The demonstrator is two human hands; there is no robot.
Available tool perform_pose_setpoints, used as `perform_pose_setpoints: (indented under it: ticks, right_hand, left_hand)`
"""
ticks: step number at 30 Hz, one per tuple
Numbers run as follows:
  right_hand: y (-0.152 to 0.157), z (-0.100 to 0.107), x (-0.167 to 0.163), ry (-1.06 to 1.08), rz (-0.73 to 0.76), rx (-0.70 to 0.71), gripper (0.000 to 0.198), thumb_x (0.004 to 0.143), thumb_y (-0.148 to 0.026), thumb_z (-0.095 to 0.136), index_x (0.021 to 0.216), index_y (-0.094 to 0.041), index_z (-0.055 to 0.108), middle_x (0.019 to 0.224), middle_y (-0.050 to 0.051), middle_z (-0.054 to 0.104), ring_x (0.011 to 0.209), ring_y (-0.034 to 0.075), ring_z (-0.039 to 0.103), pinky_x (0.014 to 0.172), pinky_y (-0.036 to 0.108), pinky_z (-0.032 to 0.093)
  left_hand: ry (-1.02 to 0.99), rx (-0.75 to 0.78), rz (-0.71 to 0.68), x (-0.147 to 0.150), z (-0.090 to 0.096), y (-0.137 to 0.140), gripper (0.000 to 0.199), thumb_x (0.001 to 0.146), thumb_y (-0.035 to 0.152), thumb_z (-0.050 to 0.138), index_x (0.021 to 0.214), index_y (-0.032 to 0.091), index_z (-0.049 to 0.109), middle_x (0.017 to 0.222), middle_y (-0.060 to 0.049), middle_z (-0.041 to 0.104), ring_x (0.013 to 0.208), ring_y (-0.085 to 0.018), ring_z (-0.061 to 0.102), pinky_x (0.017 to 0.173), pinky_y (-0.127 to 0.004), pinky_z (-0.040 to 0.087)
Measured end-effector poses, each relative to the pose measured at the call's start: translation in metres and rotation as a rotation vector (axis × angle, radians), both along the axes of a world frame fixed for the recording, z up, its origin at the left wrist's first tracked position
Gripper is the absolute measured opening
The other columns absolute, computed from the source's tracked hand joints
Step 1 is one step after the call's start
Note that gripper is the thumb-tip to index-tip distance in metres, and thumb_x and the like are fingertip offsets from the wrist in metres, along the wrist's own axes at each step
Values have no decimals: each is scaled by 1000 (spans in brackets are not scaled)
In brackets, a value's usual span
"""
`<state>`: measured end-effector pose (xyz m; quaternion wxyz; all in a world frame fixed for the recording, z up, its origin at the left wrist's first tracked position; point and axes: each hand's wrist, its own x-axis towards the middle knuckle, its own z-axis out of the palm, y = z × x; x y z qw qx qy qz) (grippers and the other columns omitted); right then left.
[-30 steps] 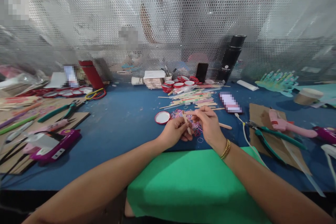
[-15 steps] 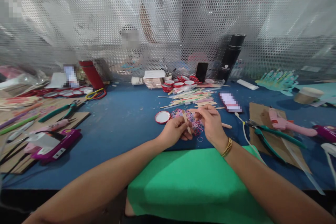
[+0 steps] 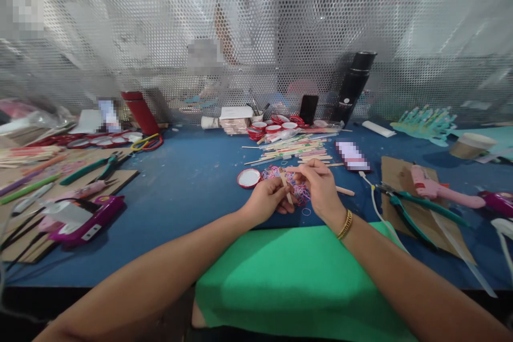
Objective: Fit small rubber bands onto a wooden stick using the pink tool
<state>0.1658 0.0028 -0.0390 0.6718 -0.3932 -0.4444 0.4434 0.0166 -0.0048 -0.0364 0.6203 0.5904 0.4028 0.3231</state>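
A flat wooden craft stick (image 3: 287, 190) stands slanted between the closed fingers of my left hand (image 3: 269, 195). Pinched in my right hand (image 3: 319, 184) is a slim pale stick (image 3: 292, 170), its tip close to the upper end of the craft stick. Beyond the right hand another pale stick end (image 3: 345, 191) sticks out; I cannot tell if it is the same piece. Under and behind both hands lies a pile of small coloured rubber bands (image 3: 303, 193). A red-rimmed round lid (image 3: 248, 178) sits left of the pile.
Loose sticks (image 3: 288, 148) lie behind the pile. Further back stand red-rimmed lids (image 3: 273, 128) and a black bottle (image 3: 355, 88). On the right are a phone (image 3: 352, 155), green-handled pliers (image 3: 409, 219) and a pink glue gun (image 3: 430, 187). A purple power strip (image 3: 88, 224) is on the left.
My right hand has shifted slightly left, bringing the slim stick's tip nearer to the top of the craft stick. The left hand has hardly moved.
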Motion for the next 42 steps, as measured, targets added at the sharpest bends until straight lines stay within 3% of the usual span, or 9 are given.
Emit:
perform_pose_setpoints:
  ticks: [16,20,24,29,42]
  right_hand:
    - [0,0,0,18,30,-9,20,77,-33,69,66,-21,58,60,-2,64,58,14,60,59,28,47]
    - [0,1,0,42,-30,-13,20,76,-33,69,66,-20,58,59,-2,63,56,13,59,59,27,47]
    - [0,1,-1,21,19,-4,21,76,-33,70,65,-20,57,60,-2,63,57,14,59,58,27,47]
    - [2,0,3,40,-56,4,20,76,-32,68,65,-20,57,59,-3,61,57,13,58,60,27,46]
    - [-7,4,3,-197,-39,12,19,79,-31,65,65,-20,57,61,-2,62,59,14,60,59,26,46]
  left_hand:
    - [6,1,1,1,0,0,41,81,54,66,83,14,58,70,-5,69,56,-11,67,48,-16,51]
    - [15,6,5,1,0,0,43,81,55,65,83,13,58,72,-6,69,56,-11,67,48,-16,51]
    - [23,7,-8,0,0,1,44,80,57,66,85,13,59,70,-5,69,57,-11,67,48,-16,51]
    - [18,4,-4,0,-1,1,45,80,57,65,82,13,58,70,-6,69,57,-12,67,49,-17,51]
    - [0,11,-12,-1,-2,1,41,82,54,65,83,14,57,66,-4,68,55,-11,66,49,-17,51]
